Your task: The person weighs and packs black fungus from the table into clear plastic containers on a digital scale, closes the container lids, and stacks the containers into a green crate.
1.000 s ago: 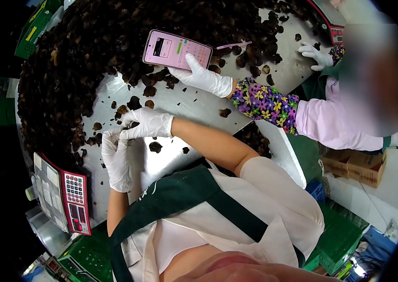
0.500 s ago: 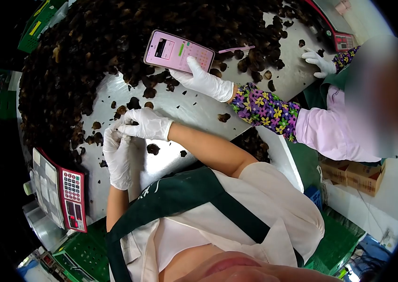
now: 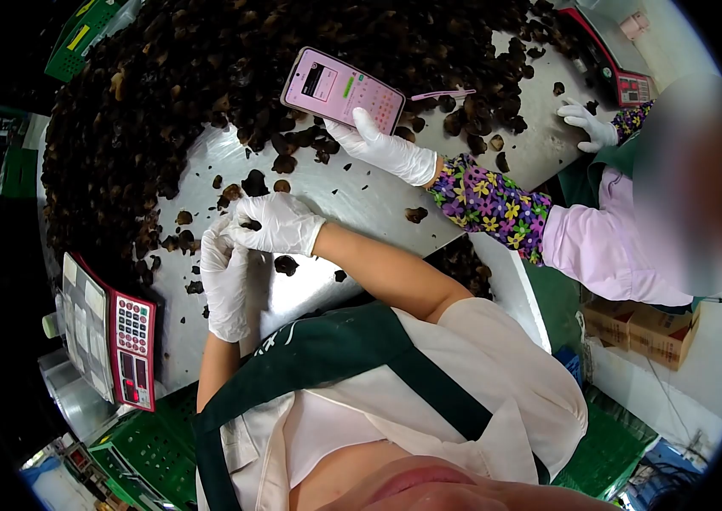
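Both of my hands wear white gloves and meet over the metal table [image 3: 369,213]. My left hand [image 3: 224,285] is closed, its fingertips pressed against those of the other hand. My right hand [image 3: 278,224] is closed too, with thumb and finger pinched. A dark spot shows between its fingers; I cannot tell whether it is a piece or a gap. Around them lie loose dark pieces that look like dried wood-ear mushroom, one [image 3: 286,265] below my right hand and another [image 3: 254,182] just above it. A large heap [image 3: 233,68] of them covers the far side.
A co-worker's gloved hand [image 3: 386,153] holds a pink phone [image 3: 344,89] over the heap's edge; their other hand [image 3: 586,126] rests near a red scale [image 3: 612,64]. Another red scale [image 3: 132,349] stands at left. Green crates [image 3: 143,460] are below, cartons [image 3: 642,328] at right.
The whole view has shifted slightly, so the table and heap sit a little further right. My hands stay pinched together with small finger movements. The co-worker still holds the phone.
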Motion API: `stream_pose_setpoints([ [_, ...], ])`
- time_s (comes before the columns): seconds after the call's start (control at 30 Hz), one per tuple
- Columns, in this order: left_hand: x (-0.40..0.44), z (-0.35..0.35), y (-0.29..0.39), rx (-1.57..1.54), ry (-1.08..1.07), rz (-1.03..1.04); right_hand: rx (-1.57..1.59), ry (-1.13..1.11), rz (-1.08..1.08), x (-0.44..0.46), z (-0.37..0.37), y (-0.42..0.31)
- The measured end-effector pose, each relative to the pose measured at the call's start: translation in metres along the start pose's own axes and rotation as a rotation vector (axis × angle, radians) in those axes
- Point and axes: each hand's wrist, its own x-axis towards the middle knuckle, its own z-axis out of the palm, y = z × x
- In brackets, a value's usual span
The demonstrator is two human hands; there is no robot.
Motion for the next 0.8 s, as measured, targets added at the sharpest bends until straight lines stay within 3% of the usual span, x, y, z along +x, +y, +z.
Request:
stream_pose_setpoints([
  [0.4,-0.001,-0.009,-0.007,0.080,-0.032,0.006,-0.122,0.085,-0.178,0.000,0.007,0.013],
  [0.8,-0.003,-0.012,-0.010,0.106,0.015,0.020,-0.011,0.045,-0.177,0.003,0.010,0.015],
])
